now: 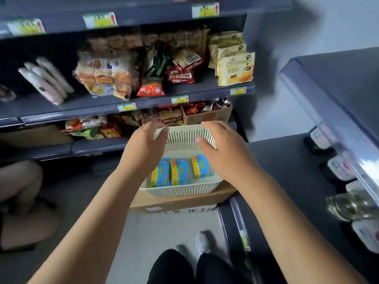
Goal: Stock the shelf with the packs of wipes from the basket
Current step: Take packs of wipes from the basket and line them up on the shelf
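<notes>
Wipes (pixel 180 171) wait in the basket (pixel 184 192); left hand (pixel 143 148) and right hand (pixel 223 150) hover above, fingers (pixel 213 127) spread and empty. The next move is probably to grip one.

The basket (pixel 178 192) is standing open-topped, with a gap between the left hand (pixel 143 146) and right hand (pixel 222 149) opening onto the wipes (pixel 180 171). Snacks (pixel 127 76) are crowding the shelf (pixel 82 112) behind; its left end is showing bare room.
</notes>
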`<state>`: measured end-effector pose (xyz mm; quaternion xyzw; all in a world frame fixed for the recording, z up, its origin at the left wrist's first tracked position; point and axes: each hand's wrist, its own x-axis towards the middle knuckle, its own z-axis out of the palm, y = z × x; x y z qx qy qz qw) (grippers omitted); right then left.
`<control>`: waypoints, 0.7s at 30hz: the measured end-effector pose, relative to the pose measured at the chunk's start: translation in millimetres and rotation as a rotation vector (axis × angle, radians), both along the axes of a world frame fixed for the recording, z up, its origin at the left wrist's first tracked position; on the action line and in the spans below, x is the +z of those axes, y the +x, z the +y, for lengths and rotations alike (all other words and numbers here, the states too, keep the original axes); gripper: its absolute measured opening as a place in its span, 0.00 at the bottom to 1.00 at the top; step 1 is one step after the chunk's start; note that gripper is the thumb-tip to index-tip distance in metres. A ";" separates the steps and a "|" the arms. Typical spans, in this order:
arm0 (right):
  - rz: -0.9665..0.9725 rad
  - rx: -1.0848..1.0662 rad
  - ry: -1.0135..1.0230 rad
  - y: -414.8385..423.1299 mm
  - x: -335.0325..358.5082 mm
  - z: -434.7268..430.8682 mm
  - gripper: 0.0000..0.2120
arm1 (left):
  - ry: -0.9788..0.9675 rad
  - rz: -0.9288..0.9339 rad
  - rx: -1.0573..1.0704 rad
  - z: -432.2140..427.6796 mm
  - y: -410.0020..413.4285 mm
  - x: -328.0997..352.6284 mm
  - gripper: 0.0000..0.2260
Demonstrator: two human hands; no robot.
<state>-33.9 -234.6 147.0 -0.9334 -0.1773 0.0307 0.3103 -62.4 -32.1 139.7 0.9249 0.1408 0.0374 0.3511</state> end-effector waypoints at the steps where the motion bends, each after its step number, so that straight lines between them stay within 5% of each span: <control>1: 0.051 -0.018 0.005 10.8 -11.8 7.0 0.21 | -0.051 0.051 0.044 6.0 11.3 -15.5 0.13; 5: 0.297 -0.105 -0.036 54.3 -79.4 40.8 0.17 | -0.047 0.279 0.042 28.0 61.7 -102.0 0.11; 11: 0.603 -0.202 -0.320 103.9 -229.0 101.4 0.16 | 0.244 0.648 -0.196 54.1 123.0 -236.8 0.15; 15: 0.753 -0.231 -0.466 113.3 -305.8 141.5 0.21 | 0.443 0.869 -0.287 74.1 131.2 -319.9 0.31; 21: 0.834 -0.275 -0.691 123.5 -347.4 165.1 0.22 | 0.533 0.916 -0.358 83.6 146.0 -348.9 0.40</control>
